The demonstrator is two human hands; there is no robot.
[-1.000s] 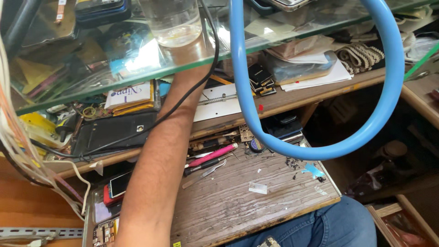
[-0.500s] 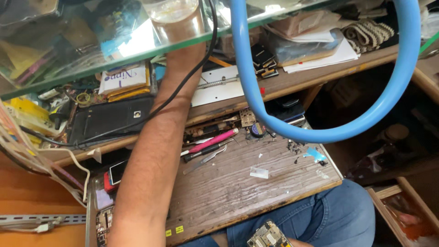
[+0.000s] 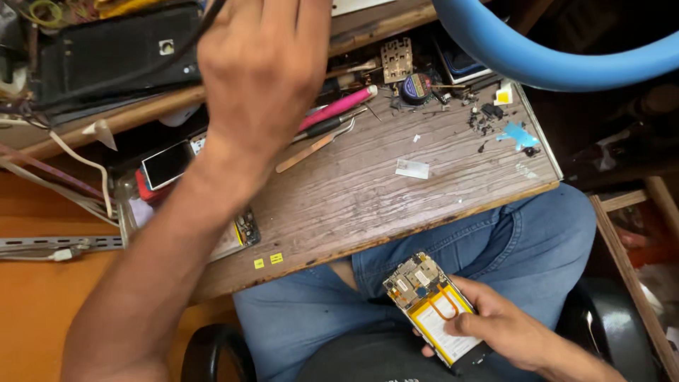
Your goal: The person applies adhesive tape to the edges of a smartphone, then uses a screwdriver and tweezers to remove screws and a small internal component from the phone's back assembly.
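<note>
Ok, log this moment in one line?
left hand: raised over bench, grips black cable | right hand: holds opened phone on lap

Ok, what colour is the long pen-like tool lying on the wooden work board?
Pink, with a darker tip. The pen-like tool shows best in the head view, beside the left hand.

Phone repair workshop: worn wooden bench (image 3: 396, 205), tweezers (image 3: 315, 145), opened phone (image 3: 431, 304).

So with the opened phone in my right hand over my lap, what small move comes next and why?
Probably bring the opened phone up onto the wooden board. Your right hand holds it over your lap with its back off and battery exposed, while your left hand is up by the pink tool and tweezers.
</note>
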